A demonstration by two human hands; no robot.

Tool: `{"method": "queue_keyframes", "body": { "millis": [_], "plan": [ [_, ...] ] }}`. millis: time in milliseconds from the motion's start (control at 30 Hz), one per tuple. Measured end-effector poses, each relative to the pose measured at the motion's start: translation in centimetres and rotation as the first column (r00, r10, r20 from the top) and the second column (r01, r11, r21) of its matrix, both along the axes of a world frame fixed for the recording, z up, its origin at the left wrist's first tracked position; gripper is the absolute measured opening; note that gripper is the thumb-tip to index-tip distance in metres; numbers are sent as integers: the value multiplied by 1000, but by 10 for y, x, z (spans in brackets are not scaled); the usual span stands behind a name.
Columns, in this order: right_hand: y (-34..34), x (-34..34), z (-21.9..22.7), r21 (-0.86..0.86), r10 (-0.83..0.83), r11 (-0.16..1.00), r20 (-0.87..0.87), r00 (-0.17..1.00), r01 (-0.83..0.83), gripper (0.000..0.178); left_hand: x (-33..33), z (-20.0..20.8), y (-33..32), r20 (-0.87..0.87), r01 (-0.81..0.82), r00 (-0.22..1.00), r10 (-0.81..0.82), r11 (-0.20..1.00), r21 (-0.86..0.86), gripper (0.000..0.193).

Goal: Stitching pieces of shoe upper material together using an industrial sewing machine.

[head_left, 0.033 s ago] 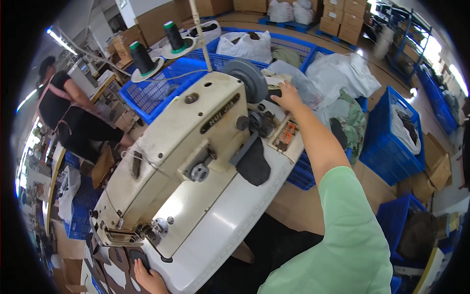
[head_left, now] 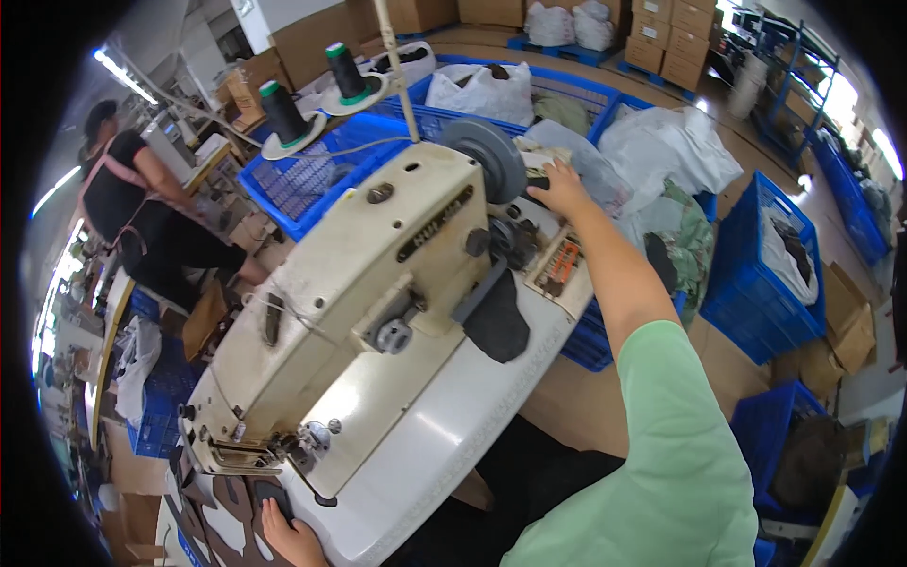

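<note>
A cream sewing machine (head_left: 350, 246) stands diagonally across a white table. Beyond its grey handwheel (head_left: 484, 159), my right hand (head_left: 567, 194) reaches to the table's far end, its fingers closed on a small dark piece whose kind I cannot make out. My left hand (head_left: 293, 539) lies at the near left by the needle end, fingers stretched over a small dark flat piece (head_left: 271, 493). Under that piece and beside it are brown cut-out pieces (head_left: 225, 518). A larger black flat piece (head_left: 497, 326) rests on the table below the handwheel.
Two black thread cones (head_left: 283, 113) stand behind the machine. Near my right hand, an inset tray (head_left: 557, 269) holds an orange-handled tool. Blue crates (head_left: 761, 269) and white bags (head_left: 661, 146) surround the table's far side. A co-worker (head_left: 151, 198) stands at the left.
The whole view has shifted slightly, so things appear a little farther right. Both hands keep their places.
</note>
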State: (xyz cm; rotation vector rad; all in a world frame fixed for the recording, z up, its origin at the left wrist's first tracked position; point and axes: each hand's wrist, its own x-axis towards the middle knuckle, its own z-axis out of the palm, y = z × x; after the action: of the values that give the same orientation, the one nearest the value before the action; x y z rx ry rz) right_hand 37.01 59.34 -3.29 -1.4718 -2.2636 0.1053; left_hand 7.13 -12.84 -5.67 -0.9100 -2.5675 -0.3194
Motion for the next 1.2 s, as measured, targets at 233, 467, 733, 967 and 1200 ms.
{"method": "queue_keyframes", "body": {
  "millis": [233,467,733,967,1200],
  "plan": [
    [7,-16,5,-242,237,948,112,965,-205,80,15,14,7,19,-40,999,40,999,-5,54],
    [-2,-17,19,-173,149,973,-53,987,-156,79,7,9,6,25,-26,999,26,1000,-18,56],
    [-4,-14,21,-289,90,942,-267,960,-169,84,8,6,-2,38,-20,999,21,1000,-19,56],
    [-24,42,53,-242,-124,969,-653,748,-51,82,0,12,-6,205,-141,974,94,964,226,40],
    [-201,75,99,-66,37,812,-986,165,-580,60,28,70,-17,511,-463,859,30,472,750,31]
  ]
}}
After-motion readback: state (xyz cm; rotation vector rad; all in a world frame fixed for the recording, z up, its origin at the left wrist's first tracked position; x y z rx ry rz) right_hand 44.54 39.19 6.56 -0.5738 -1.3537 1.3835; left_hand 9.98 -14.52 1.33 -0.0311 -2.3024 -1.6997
